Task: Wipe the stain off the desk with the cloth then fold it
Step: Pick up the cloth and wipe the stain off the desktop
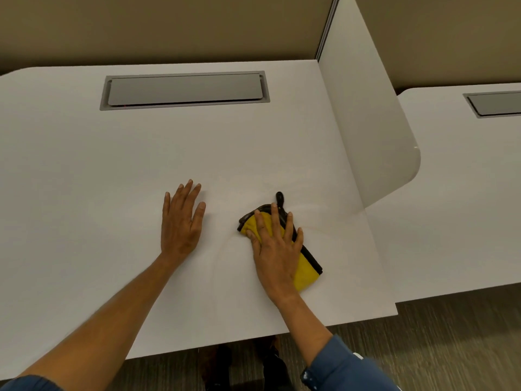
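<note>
Head view shows the wiping step in hand: the right hand (277,246) lies flat with fingers spread on a yellow cloth (306,273) with a dark border, pressing it to the white desk (112,170) toward the desk's right side, not far from the near edge. The palm presses rather than pinches, so the cloth is held down under an open hand, not clenched. The left hand (180,221) rests flat and empty on the bare desk just left of the cloth, apart from it, seemingly bracing. Faint curved streaks (318,225) show on the surface around the cloth, likely damp traces or a remnant of the stain; no distinct stain can be made out, so how much wiping remains is hard to judge. The next move probably calls for more passes over the streaked patch with steady downward pressure, then lifting the bunched cloth and spreading it flat so it can be folded, which will want both hands. Around it, a grey cable hatch (184,90) is set in the far part of the desk, well clear, and a white divider panel (375,131) stands at the right edge near the cloth; a wide stroke to the right could meet it. Nothing else lies on the desk.
</note>
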The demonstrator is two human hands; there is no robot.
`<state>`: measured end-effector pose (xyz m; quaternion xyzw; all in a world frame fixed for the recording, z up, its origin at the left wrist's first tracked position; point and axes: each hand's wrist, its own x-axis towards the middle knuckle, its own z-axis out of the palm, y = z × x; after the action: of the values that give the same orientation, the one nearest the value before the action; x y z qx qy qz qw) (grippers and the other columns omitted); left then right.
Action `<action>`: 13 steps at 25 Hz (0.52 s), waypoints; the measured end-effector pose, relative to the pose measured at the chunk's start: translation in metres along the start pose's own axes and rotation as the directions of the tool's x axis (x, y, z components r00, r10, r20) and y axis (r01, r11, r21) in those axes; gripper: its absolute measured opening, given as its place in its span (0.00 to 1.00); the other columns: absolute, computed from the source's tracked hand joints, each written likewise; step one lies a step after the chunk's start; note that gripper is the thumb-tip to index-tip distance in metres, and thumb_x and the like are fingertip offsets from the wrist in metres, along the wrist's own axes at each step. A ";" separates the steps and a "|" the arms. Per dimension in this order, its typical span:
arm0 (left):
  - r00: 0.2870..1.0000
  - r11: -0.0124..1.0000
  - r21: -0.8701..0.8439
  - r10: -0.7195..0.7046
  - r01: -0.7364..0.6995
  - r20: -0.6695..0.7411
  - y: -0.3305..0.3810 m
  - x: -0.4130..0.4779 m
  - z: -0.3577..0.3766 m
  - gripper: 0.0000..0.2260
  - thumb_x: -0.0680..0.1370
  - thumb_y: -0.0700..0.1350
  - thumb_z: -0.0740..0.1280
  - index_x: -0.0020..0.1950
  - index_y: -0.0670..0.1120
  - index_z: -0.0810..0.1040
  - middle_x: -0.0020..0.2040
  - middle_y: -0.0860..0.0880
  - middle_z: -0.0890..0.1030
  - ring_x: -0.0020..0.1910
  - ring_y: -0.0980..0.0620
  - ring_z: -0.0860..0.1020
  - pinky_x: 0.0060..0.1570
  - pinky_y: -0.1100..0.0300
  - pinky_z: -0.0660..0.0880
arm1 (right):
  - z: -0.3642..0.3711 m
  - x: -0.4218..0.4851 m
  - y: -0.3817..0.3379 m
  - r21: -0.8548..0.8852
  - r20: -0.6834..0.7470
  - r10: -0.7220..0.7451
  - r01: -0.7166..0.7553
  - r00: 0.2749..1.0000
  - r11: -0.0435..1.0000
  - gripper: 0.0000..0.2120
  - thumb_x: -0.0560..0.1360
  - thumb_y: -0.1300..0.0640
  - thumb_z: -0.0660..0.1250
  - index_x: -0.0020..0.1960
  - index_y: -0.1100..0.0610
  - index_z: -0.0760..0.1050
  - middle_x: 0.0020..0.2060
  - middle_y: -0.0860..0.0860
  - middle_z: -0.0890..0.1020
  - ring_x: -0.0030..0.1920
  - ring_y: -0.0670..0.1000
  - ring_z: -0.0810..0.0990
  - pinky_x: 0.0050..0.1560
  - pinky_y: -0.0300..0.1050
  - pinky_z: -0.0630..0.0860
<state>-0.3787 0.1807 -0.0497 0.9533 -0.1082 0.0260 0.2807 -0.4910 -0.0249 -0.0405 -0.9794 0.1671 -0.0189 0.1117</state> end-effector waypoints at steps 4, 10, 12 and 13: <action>1.000 1.000 0.019 0.010 -0.010 0.020 -0.002 0.000 0.002 0.23 0.85 0.56 0.50 0.80 0.53 0.62 0.81 0.52 0.62 0.82 0.54 0.55 0.81 0.51 0.44 | -0.006 0.024 0.024 0.015 -0.007 0.142 -0.142 0.990 0.990 0.25 0.83 0.38 0.51 0.79 0.40 0.57 0.82 0.50 0.56 0.80 0.61 0.58 0.75 0.66 0.60; 0.998 0.998 0.054 0.031 -0.033 0.051 -0.005 0.001 0.004 0.24 0.85 0.58 0.49 0.80 0.55 0.62 0.80 0.58 0.60 0.82 0.55 0.55 0.81 0.50 0.44 | -0.020 0.049 0.077 0.011 -0.005 0.282 -0.282 0.959 0.959 0.26 0.83 0.37 0.48 0.80 0.40 0.55 0.82 0.51 0.54 0.81 0.61 0.55 0.75 0.66 0.57; 0.998 0.997 0.067 0.030 -0.033 0.054 -0.005 0.001 0.004 0.24 0.84 0.59 0.49 0.80 0.55 0.62 0.80 0.60 0.59 0.82 0.55 0.55 0.81 0.49 0.45 | -0.025 0.050 0.093 0.003 -0.028 0.322 -0.322 0.946 0.947 0.26 0.83 0.38 0.49 0.80 0.41 0.56 0.82 0.51 0.54 0.80 0.61 0.57 0.73 0.65 0.61; 0.998 0.997 0.076 0.029 -0.033 0.053 -0.005 0.002 0.004 0.25 0.84 0.60 0.49 0.80 0.55 0.62 0.79 0.60 0.58 0.81 0.56 0.54 0.81 0.49 0.45 | -0.028 0.050 0.101 -0.003 -0.044 0.342 -0.343 0.938 0.939 0.26 0.83 0.38 0.49 0.80 0.41 0.57 0.82 0.50 0.55 0.79 0.61 0.59 0.71 0.64 0.63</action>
<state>-0.3757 0.1825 -0.0558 0.9619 -0.1294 0.0098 0.2406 -0.4787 -0.1406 -0.0364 -0.9353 0.3375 -0.0194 0.1044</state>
